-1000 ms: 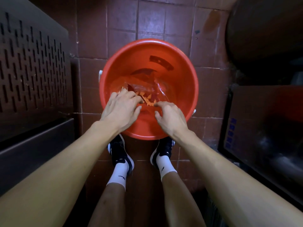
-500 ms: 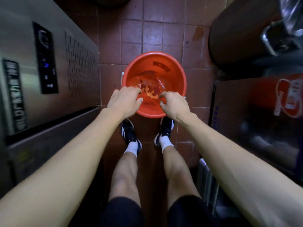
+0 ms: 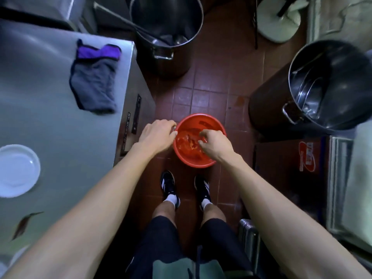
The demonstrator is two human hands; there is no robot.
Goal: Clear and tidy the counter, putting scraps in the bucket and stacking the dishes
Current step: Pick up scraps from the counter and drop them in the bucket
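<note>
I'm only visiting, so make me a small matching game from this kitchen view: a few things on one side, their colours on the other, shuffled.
Things:
1. bucket
2. plate
3. cloth
4. shoes

Colours:
A. white
B. grey and purple
C. black with white stripes
D. red

Pairs: 1-D, 2-A, 3-B, 4-C
</note>
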